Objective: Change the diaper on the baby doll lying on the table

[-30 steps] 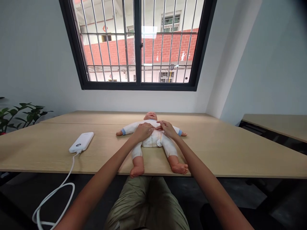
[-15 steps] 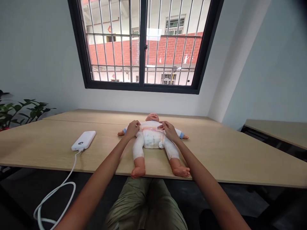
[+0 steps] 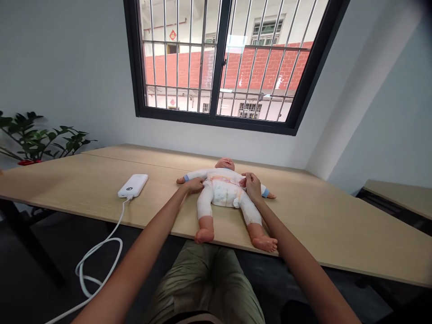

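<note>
A baby doll point(image 3: 205, 202) in a white suit with blue cuffs lies on its back on the table, feet toward me. Around its hips is a white diaper point(image 3: 224, 194) with an orange and pink waistband. My left hand point(image 3: 195, 185) is at the waist on the left of the picture, its fingers closed on the diaper's side edge; the fingertips are partly hidden. On the other side my right hand point(image 3: 253, 185) has its fingers bent in a pinch at the end of the waistband. A small tab of the diaper stands out near the doll's thigh.
A white power bank point(image 3: 133, 185) lies on the wooden table point(image 3: 320, 216) to the left, its white cable point(image 3: 118, 240) hanging over the front edge. A leafy plant point(image 3: 43, 137) stands at far left. Behind the table is a barred window point(image 3: 216, 63); another table point(image 3: 401, 193) is at right.
The view has turned and tilted slightly, so everything sits farther right. My left hand has gone lower and flatter at the doll's side; my right hand has drawn outward from the waistband's middle.
</note>
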The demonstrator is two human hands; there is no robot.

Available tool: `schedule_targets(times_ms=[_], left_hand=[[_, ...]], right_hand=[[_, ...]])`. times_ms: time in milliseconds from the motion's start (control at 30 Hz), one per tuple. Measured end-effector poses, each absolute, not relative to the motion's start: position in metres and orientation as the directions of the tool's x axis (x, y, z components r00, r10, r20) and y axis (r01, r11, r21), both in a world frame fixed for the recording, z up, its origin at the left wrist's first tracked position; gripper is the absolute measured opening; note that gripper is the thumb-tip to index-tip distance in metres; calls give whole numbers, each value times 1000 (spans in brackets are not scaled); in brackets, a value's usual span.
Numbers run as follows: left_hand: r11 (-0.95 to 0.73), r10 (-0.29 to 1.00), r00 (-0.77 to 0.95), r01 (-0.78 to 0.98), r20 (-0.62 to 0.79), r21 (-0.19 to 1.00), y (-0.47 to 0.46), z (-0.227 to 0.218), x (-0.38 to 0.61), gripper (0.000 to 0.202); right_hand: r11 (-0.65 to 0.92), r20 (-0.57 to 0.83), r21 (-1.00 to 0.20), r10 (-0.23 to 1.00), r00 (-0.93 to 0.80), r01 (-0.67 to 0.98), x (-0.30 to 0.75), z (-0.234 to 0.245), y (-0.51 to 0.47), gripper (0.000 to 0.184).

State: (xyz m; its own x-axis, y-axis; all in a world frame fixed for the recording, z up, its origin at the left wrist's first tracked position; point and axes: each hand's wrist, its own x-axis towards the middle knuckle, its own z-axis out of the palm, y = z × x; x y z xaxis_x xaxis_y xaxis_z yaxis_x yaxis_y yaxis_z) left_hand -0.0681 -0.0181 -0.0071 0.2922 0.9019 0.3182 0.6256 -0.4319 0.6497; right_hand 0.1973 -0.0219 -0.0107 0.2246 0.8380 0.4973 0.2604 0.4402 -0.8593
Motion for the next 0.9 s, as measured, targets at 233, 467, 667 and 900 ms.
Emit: schedule_targets(times_ms=[233, 467, 667, 900], left_hand=[[-101, 955, 297, 342, -5, 934, -10, -1, -75, 29], [311, 938, 239, -262, -251, 913, 8, -12, -89, 21], [200, 925, 374, -317, -72, 927, 22, -19, -93, 12], [-32, 967, 224, -360, 120, 932, 31, -33, -81, 18]], right_hand=[[398, 455, -884, 853, 256, 245, 195, -7, -26, 34], [387, 442, -891, 857, 264, 236, 192, -5, -29, 37], [402, 448, -890, 856, 258, 213, 193, -6, -29, 33], [427, 465, -883, 849, 251, 192, 194, -7, -27, 34]])
